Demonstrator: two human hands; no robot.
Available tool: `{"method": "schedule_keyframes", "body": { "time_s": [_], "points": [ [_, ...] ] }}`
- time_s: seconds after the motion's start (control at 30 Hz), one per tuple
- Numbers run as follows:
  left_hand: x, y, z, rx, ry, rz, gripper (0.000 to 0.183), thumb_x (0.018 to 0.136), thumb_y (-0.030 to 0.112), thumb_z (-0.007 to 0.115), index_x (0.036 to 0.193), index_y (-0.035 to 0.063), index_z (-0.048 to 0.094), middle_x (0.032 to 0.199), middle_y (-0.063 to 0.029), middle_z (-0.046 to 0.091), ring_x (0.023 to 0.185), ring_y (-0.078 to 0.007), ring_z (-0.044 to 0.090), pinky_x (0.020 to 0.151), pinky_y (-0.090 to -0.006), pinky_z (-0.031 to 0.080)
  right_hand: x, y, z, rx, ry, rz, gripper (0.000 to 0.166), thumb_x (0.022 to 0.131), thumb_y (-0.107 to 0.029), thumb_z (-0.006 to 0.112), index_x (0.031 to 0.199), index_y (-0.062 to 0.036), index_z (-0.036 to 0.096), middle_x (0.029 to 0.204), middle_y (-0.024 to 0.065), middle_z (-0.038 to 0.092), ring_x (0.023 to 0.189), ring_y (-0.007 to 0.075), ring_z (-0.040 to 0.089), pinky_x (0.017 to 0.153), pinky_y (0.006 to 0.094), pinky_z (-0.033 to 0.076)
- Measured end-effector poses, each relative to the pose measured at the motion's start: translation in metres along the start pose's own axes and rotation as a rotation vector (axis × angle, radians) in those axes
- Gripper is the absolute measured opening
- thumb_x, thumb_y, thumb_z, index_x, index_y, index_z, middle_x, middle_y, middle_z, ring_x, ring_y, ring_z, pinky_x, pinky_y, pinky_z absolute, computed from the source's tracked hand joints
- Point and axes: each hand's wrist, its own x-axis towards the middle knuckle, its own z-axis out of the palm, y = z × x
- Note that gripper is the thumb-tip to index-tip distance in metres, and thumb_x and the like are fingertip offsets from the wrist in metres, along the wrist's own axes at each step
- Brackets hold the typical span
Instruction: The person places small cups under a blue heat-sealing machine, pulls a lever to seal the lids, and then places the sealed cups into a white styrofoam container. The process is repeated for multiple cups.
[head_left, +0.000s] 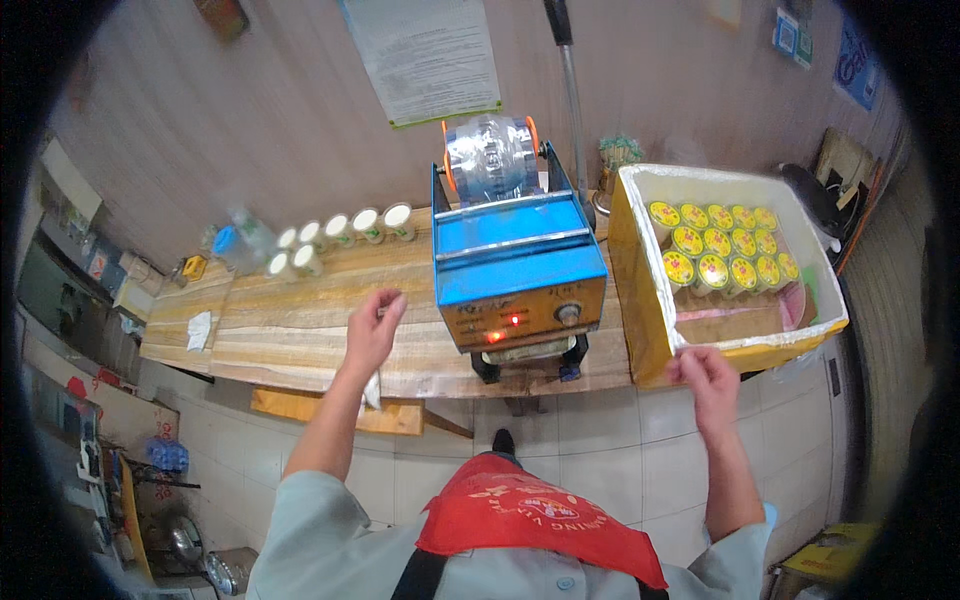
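Observation:
My left hand (375, 326) hovers over the wooden table (285, 330), fingers bent, with nothing seen in it. Over the near rim of a foam-lined yellow box (645, 300) is my right hand (703, 375), its fingers curled; whether it pinches the rim or something small I cannot tell. Several cups with yellow printed lids (714, 271) stand in rows inside that box. A blue cup sealing machine (517, 255) with a roll of film (493, 154) and lit red lamps sits between my hands. Several cups with white contents (366, 223) stand left of it against the wall.
A long lever (574, 105) rises behind the machine's right side. Straws (619, 151) stand in a holder by the box. A blue-topped bottle (229, 244) and a white cloth or tissue (199, 331) are at the table's left. Below is a wooden bench (337, 411).

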Motion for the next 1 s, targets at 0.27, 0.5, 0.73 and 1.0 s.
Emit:
{"method": "schedule_keyframes", "body": {
  "time_s": [0.27, 0.5, 0.73, 1.0],
  "points": [
    [0.173, 0.09, 0.029, 0.161, -0.098, 0.376, 0.078, 0.096, 0.048, 0.059, 0.151, -0.0003, 0.034, 0.153, -0.0243, 0.04, 0.142, -0.0361, 0.04, 0.115, -0.0448, 0.035, 0.223, -0.065, 0.053, -0.116, -0.059, -0.199, 0.029, 0.098, -0.023, 0.066, 0.114, 0.0012, 0.066, 0.101, 0.0073, 0.071, 0.09, 0.0138, 0.067, 0.078, 0.027, 0.054],
    [0.21, 0.09, 0.058, 0.218, -0.12, 0.363, 0.083, 0.095, 0.054, 0.055, 0.155, 0.0024, 0.028, 0.158, -0.0242, 0.031, 0.146, -0.0397, 0.033, 0.119, -0.0468, 0.03, 0.361, -0.065, 0.132, -0.341, -0.426, -0.341, 0.061, 0.094, -0.043, 0.066, 0.14, -0.0056, 0.052, 0.134, 0.0148, 0.059, 0.125, 0.0253, 0.056, 0.107, 0.0403, 0.046],
    [0.204, 0.102, 0.057, 0.223, -0.135, 0.312, 0.075, 0.098, 0.048, 0.053, 0.155, 0.0058, 0.028, 0.158, -0.023, 0.032, 0.146, -0.0389, 0.035, 0.118, -0.0447, 0.031, 0.398, -0.049, 0.183, -0.268, -0.759, -0.476, 0.101, 0.077, -0.066, 0.073, 0.155, -0.0167, 0.035, 0.151, 0.0235, 0.042, 0.142, 0.0398, 0.039, 0.114, 0.0554, 0.038],
    [0.207, 0.103, 0.062, 0.124, -0.123, 0.239, 0.07, 0.099, 0.044, 0.053, 0.152, 0.0036, 0.033, 0.154, -0.0226, 0.04, 0.14, -0.0384, 0.042, 0.115, -0.043, 0.034, 0.393, -0.046, 0.196, -0.385, -0.661, -0.848, 0.086, 0.079, -0.059, 0.075, 0.139, -0.0026, 0.049, 0.132, 0.0224, 0.058, 0.123, 0.0372, 0.058, 0.103, 0.0428, 0.048]
  ]
}}
